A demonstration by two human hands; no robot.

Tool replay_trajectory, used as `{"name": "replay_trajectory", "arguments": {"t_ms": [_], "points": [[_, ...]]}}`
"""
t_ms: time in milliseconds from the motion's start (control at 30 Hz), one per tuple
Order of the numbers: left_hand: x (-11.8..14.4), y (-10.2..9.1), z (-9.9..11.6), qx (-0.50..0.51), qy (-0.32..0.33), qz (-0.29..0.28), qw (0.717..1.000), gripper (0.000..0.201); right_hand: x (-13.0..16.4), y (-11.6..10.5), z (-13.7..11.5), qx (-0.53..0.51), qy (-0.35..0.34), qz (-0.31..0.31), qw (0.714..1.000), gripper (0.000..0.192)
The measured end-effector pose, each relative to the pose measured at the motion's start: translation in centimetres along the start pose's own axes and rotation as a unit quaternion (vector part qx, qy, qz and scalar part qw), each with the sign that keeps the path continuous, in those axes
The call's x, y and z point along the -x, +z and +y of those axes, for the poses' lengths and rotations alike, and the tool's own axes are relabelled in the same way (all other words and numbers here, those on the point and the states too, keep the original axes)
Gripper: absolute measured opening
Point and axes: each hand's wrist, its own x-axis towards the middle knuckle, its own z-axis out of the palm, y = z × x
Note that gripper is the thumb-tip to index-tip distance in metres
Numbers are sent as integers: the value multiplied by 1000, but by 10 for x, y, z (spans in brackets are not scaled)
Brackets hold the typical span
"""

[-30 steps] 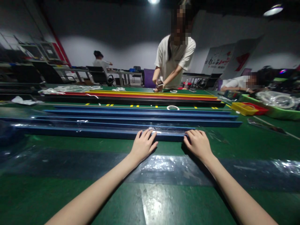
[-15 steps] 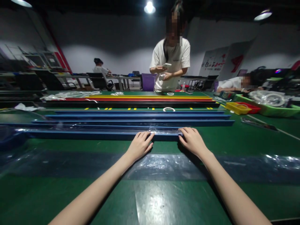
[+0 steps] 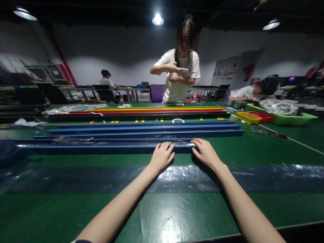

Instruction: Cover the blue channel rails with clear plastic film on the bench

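A long blue channel lies crosswise on the green table, with clear plastic film along its trough. My left hand grips its near wall toward the right part, fingers bent over the top edge and thumb on the near side. At the channel's right end, my right hand is closed over the corner, fingertips inside and thumb in front. Between the hands a short stretch of the wall shows. What the fingertips press inside the trough is partly hidden. A wide strip of clear plastic film lies flat beneath my forearms.
Behind lie more blue channels, then black, red and yellow strips. A white ring rests among them. At the right stand a yellow tray and a green bin. Across the table a person holds a white object.
My left hand has slid right along the channel, closer to my right hand, which stays at the end. The view has shifted slightly. The person opposite has raised an arm.
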Motion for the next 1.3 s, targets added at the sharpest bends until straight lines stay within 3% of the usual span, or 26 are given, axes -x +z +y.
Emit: {"name": "replay_trajectory", "arguments": {"t_ms": [100,267,433,600,700,900,1300], "points": [[5,5,0,2,-14,8,1000,39,5,2,4,16,5,-25,1000,35],[6,6,2,-18,-76,35,996,36,5,11,-12,-15,-35,-37,999,45],[0,1,2,-5,18,6,1000,39,0,7,-10,-65,-67,-41,995,48],[-7,-3,0,33,22,-32,999,35,6,1,21,-45,-25,-19,999,39],[-5,1,0,50,5,-18,999,37,13,3,32,-57,-20,-22,998,38],[3,7,3,41,-9,8,999,42,14,13,31,-124,-1,14,992,31],[3,11,1,30,-35,-3,999,43,15,18,29,-194,73,45,977,29]]}}
